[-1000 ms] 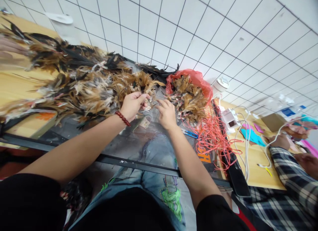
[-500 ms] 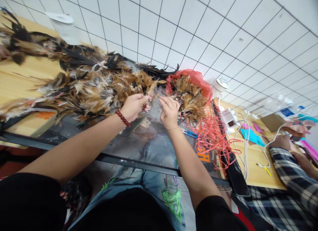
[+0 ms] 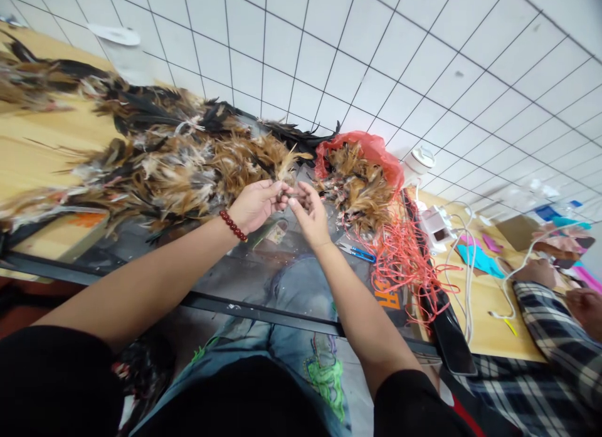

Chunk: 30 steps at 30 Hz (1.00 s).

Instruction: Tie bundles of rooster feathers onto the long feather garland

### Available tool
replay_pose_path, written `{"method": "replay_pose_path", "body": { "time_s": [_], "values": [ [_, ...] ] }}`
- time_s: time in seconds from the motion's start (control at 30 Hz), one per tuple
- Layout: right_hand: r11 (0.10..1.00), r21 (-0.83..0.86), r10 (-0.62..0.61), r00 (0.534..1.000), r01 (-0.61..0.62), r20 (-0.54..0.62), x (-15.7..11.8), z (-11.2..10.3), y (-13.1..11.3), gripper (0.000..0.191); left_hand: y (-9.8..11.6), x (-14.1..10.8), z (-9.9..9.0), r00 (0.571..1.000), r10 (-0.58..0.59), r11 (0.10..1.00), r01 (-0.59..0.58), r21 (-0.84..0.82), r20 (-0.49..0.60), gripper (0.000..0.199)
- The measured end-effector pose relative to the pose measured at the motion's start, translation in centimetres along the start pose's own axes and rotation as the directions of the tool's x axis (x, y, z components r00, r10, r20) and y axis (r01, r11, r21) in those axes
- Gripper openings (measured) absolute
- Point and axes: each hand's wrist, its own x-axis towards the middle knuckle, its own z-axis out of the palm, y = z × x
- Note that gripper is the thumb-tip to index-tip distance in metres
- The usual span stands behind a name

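My left hand, a red bead bracelet at its wrist, pinches the base of a small tan feather bunch whose tips point up. Against its fingertips, my right hand is closed with bent fingers; what it grips is too small to make out. A large heap of brown, tan and white feathers lies left of and behind my hands. Right of them, more brown feathers spill from a red plastic bag.
Blue snips and tangled red string lie right of my right hand. Farther right are a black phone, a white power adapter, white cables and a person's plaid sleeve. A tiled wall rises behind.
My right hand has turned and moved in against my left fingertips, its palm more visible. The feather bunch stands more upright. At the far right, the other person's arm has shifted.
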Motion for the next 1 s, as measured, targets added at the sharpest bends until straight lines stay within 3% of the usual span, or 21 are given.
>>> {"method": "replay_pose_path", "body": {
  "time_s": [0.07,0.17,0.33,0.5,0.6,0.73,0.87,0.93,1.0],
  "values": [
    [0.972,0.176,0.146,0.987,-0.156,0.071,0.2,0.3,0.1,0.048,0.0,0.0,0.0,1.000,-0.003,1.000,0.002,0.019,0.017,0.008],
    [0.938,0.216,0.260,0.962,-0.271,0.081,0.3,0.3,0.2,0.037,0.2,0.0,-0.1,1.000,0.012,0.998,-0.014,0.063,0.027,0.010],
    [0.963,0.165,0.225,0.974,-0.215,-0.042,0.2,-0.5,-0.2,0.027,0.6,0.3,-0.2,0.998,0.030,0.997,-0.026,0.076,-0.050,0.013],
    [0.962,0.137,0.229,0.971,-0.237,0.071,0.1,-0.9,-0.2,0.022,0.4,0.0,0.2,0.987,0.109,0.945,-0.066,0.319,-0.119,0.012],
    [0.966,0.121,0.221,0.973,-0.228,0.066,0.1,-0.9,-0.1,0.019,0.0,-0.1,0.4,0.990,0.120,0.840,-0.062,0.539,-0.073,0.016],
    [0.977,0.085,0.196,0.981,-0.195,-0.007,0.2,-0.9,0.5,0.023,-0.5,-0.2,0.0,0.995,0.099,0.705,-0.091,0.703,0.031,0.023],
    [0.987,0.048,0.154,0.987,-0.152,-0.046,0.5,-1.1,1.2,0.020,-0.7,-0.3,-0.2,0.973,0.133,0.587,-0.232,0.775,0.191,0.026],
    [0.992,0.061,0.118,0.985,-0.111,-0.128,0.9,-1.7,1.5,0.018,-0.7,-0.4,-0.1,0.969,0.150,0.593,-0.245,0.767,0.194,0.027],
    [0.997,0.057,0.074,0.954,-0.060,-0.292,1.3,-2.6,2.1,0.022,-0.6,-0.4,0.1,0.982,0.152,0.667,-0.183,0.722,0.108,0.025]
  ]
}}
